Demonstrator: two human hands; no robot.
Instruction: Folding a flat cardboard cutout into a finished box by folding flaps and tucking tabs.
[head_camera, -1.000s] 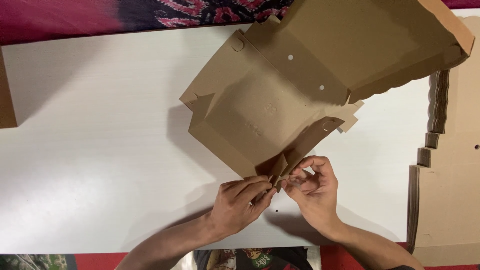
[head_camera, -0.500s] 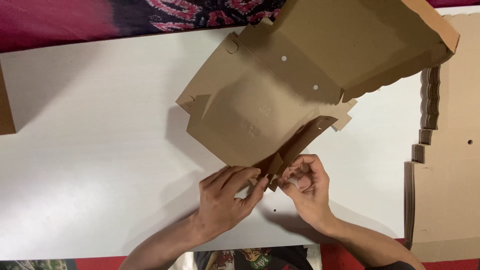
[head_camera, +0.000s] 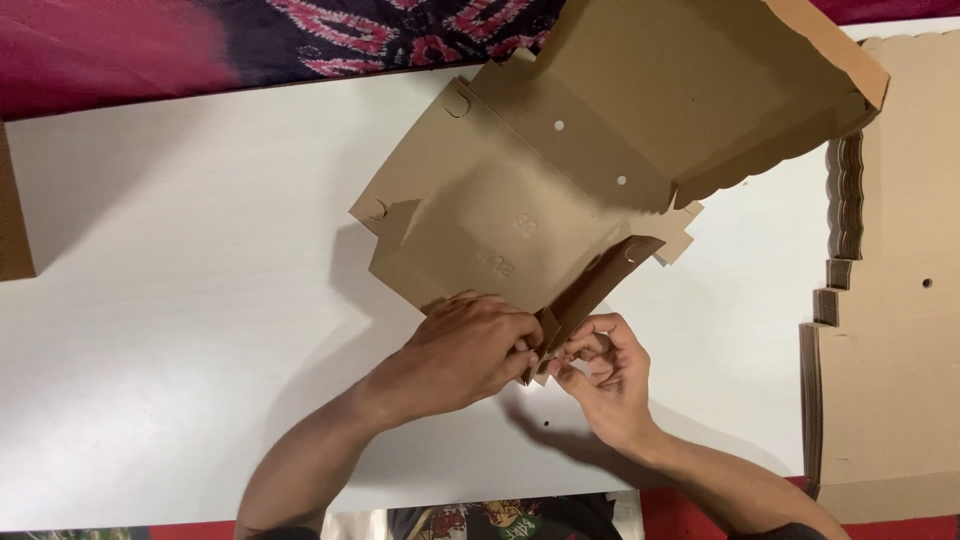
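A single head-worn camera looks steeply down from close above onto the white desk (head_camera: 180, 300), both hands (head_camera: 480, 350) entering from the frame's lower edge, patterned cloth (head_camera: 400, 30) along the top.

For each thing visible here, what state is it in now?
Cardboard box: partly folded, lid flap raised, near corner being folded.
Left hand: pinching the box's near corner.
Right hand: pinching the same corner.
Stack of flat cardboard blanks: unfolded, lying at the right.
White table: bears the box.
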